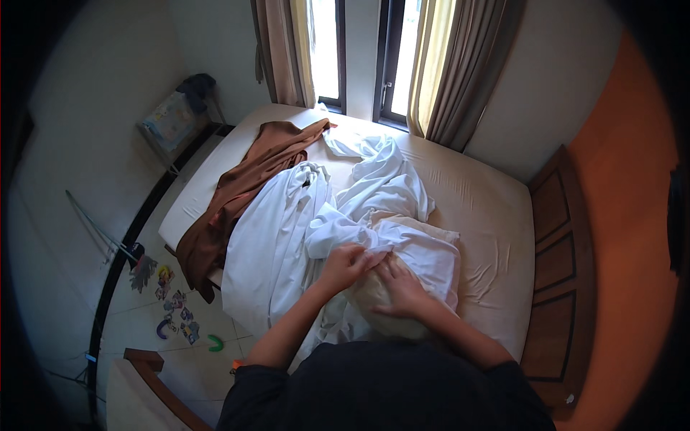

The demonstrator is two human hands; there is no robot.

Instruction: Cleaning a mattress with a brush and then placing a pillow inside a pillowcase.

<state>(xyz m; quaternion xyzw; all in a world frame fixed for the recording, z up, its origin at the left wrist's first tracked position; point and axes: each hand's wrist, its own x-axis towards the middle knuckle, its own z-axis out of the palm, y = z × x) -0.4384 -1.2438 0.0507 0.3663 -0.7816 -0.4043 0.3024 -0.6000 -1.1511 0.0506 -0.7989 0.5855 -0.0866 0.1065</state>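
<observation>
My left hand [347,266] pinches the edge of a white cloth [426,253] that partly covers a cream pillow [399,318] close to my body. My right hand [399,288] lies spread on the pillow, its fingertips at the cloth's edge beside my left fingers. Beyond them, more white fabric [383,183] lies bunched and twisted on the bed. A large white sheet [269,237] is heaped to the left and hangs over the bed's side. Left of it stretches a crumpled brown cloth [253,156]. Part of a beige pillow or cloth [450,234] shows under the white cloth.
The mattress [480,188] bears a beige fitted sheet; a wooden headboard [558,269] stands at right. Curtains [474,70] frame the windows. On the left floor lie scattered small items [178,310] and a green curved piece [215,342], near a mop [143,269]. A wooden-edged piece of furniture [156,382] stands lower left.
</observation>
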